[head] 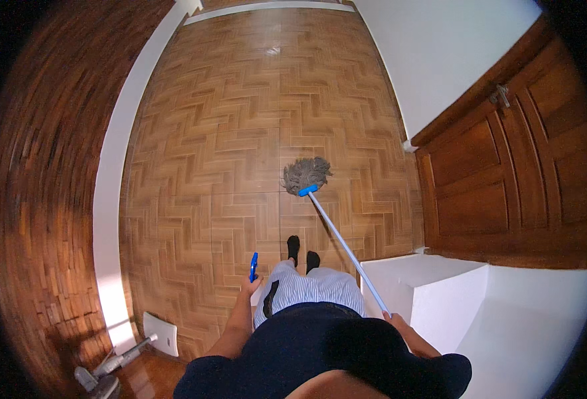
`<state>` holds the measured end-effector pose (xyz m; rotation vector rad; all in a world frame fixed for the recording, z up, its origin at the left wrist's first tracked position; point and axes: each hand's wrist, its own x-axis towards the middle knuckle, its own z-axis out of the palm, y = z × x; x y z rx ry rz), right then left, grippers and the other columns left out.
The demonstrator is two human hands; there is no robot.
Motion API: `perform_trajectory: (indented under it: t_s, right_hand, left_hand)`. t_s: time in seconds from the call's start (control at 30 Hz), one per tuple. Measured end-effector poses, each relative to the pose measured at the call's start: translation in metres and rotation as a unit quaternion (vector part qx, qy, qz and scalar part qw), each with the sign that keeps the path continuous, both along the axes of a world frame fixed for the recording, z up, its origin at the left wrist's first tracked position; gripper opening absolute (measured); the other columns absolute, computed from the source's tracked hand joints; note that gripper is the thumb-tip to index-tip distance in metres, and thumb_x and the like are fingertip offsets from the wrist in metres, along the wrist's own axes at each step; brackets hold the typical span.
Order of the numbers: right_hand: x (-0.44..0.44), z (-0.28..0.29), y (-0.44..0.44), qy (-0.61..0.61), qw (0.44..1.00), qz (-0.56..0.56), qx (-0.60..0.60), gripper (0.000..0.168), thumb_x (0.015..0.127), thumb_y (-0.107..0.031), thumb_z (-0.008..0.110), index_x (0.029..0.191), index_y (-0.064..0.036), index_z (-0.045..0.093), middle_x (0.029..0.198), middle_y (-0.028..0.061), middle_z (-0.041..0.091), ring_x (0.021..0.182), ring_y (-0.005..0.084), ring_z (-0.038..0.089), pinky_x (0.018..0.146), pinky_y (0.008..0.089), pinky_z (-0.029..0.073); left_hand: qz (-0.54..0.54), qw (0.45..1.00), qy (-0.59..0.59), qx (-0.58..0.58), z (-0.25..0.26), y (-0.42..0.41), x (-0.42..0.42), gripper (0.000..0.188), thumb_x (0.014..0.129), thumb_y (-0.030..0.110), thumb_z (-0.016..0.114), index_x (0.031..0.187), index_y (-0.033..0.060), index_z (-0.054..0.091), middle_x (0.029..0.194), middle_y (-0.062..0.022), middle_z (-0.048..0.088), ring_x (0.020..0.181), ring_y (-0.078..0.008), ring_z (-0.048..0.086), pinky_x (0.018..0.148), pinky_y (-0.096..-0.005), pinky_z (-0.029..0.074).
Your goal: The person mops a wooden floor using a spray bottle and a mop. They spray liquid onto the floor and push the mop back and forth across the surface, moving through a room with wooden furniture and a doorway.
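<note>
In the head view my right hand (pixel 392 317) grips the upper part of a pale metal mop handle (pixel 346 247) at my right side. The handle runs forward to a blue plastic socket (pixel 308 190), and the grey string mop head (pixel 306 173) lies spread on the tiled floor ahead of my feet. My left hand (pixel 251 284) is out to the left of my striped trousers and holds a blue plastic object (pixel 254 267), which stands up from the fist; its kind cannot be made out. My feet, in black socks (pixel 293 246), are on the floor below the mop head.
A brown panelled wooden door (pixel 478 179) and a white wall (pixel 438 55) stand at right, with a white boxy ledge (pixel 398 277) near my right side. A white baseboard (pixel 108 199) borders the left wall. A grey stand fan (pixel 124 356) with a white square base is at lower left.
</note>
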<state>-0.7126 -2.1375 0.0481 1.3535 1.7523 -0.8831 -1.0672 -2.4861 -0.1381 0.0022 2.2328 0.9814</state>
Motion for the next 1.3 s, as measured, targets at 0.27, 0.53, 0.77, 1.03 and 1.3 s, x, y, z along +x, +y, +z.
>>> perform_trajectory:
  t_s: [0.27, 0.53, 0.77, 1.03, 1.3]
  right_hand:
    - [-0.145, -0.115, 0.073, 0.119, 0.991, 0.048, -0.049, 0.061, 0.075, -0.055, 0.029, 0.063, 0.001, 0.048, 0.041, 0.0116, 0.043, 0.034, 0.0216, 0.045, 0.033, 0.0374, 0.038]
    - [-0.374, -0.194, 0.069, 0.196, 0.971, 0.058, -0.123, 0.055, 0.079, -0.05, 0.024, 0.069, 0.001, 0.045, 0.044, 0.0092, 0.042, 0.034, 0.0228, 0.043, 0.035, 0.0363, 0.039]
    - [-0.302, -0.245, 0.017, 0.24, 0.961, 0.131, -0.046, 0.055, 0.079, -0.046, 0.022, 0.072, 0.002, 0.048, 0.054, 0.0125, 0.047, 0.05, 0.0251, 0.05, 0.049, 0.0378, 0.04]
    - [-0.064, -0.102, -0.04, 0.036, 0.992, 0.036, -0.112, 0.057, 0.075, -0.054, 0.032, 0.061, -0.001, 0.045, 0.044, 0.0085, 0.042, 0.033, 0.0182, 0.042, 0.036, 0.033, 0.037]
    - [-0.002, -0.05, -0.125, -0.001, 0.998, 0.049, 0.027, 0.056, 0.076, -0.049, 0.036, 0.079, 0.005, 0.052, 0.056, 0.0172, 0.052, 0.047, 0.0265, 0.054, 0.045, 0.0356, 0.044]
  left_hand:
    - [0.126, 0.991, 0.04, 0.008, 0.001, -0.022, 0.052, 0.027, 0.059, 0.027, 0.061, 0.068, 0.0032, 0.054, 0.057, -0.006, 0.053, 0.055, -0.0152, 0.051, 0.052, -0.0293, 0.04]
    - [0.196, 0.977, 0.064, 0.047, 0.015, -0.045, 0.104, 0.027, 0.06, 0.026, 0.061, 0.072, 0.005, 0.05, 0.062, -0.0039, 0.051, 0.057, -0.0133, 0.049, 0.053, -0.0278, 0.039]
    - [0.145, 0.987, 0.048, 0.045, 0.013, -0.082, 0.085, 0.032, 0.061, 0.029, 0.061, 0.078, 0.0033, 0.051, 0.063, -0.0056, 0.051, 0.059, -0.0157, 0.049, 0.057, -0.0299, 0.04]
    - [0.112, 0.993, 0.038, -0.021, -0.001, -0.147, 0.043, 0.032, 0.061, 0.034, 0.058, 0.067, 0.0029, 0.054, 0.057, -0.0086, 0.053, 0.055, -0.0183, 0.052, 0.052, -0.0307, 0.04]
    - [0.132, 0.991, 0.017, -0.013, -0.015, -0.198, 0.017, 0.026, 0.06, 0.029, 0.06, 0.064, 0.0048, 0.053, 0.056, -0.0072, 0.053, 0.054, -0.0177, 0.052, 0.051, -0.0299, 0.04]
